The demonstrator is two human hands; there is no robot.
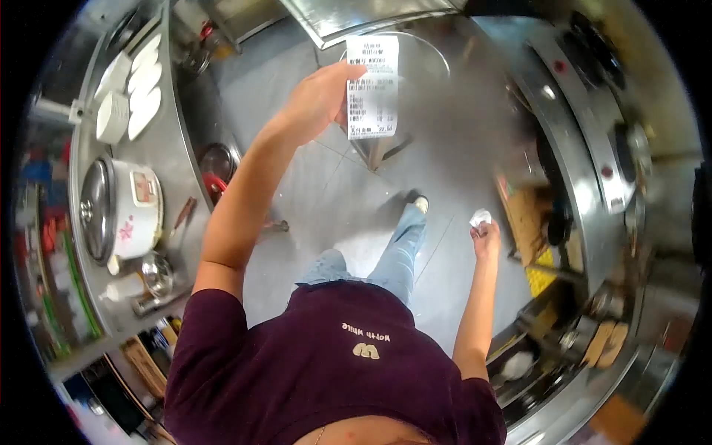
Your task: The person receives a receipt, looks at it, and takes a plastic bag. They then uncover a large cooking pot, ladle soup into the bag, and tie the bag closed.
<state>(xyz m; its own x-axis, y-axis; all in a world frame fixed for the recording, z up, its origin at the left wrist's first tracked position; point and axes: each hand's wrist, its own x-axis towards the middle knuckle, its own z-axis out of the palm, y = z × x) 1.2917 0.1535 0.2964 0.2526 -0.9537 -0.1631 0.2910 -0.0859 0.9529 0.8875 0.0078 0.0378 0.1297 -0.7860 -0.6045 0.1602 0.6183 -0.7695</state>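
Stretched out ahead, my left hand (320,98) pinches the edge of a printed paper receipt (378,111). The receipt's printed side faces me. Low at my right side, my right hand (486,239) is closed on a small crumpled white wad (480,218) that looks like paper or tissue. Behind the receipt stands a round-topped stool (437,55), partly hidden by it.
A steel counter (167,148) on the left bears a white rice cooker (137,208), white dishes (144,100), a knife (183,213) and a squeeze bottle (124,288). Along the right runs a steel stove (571,133). Grey tiled floor (319,185) lies between.
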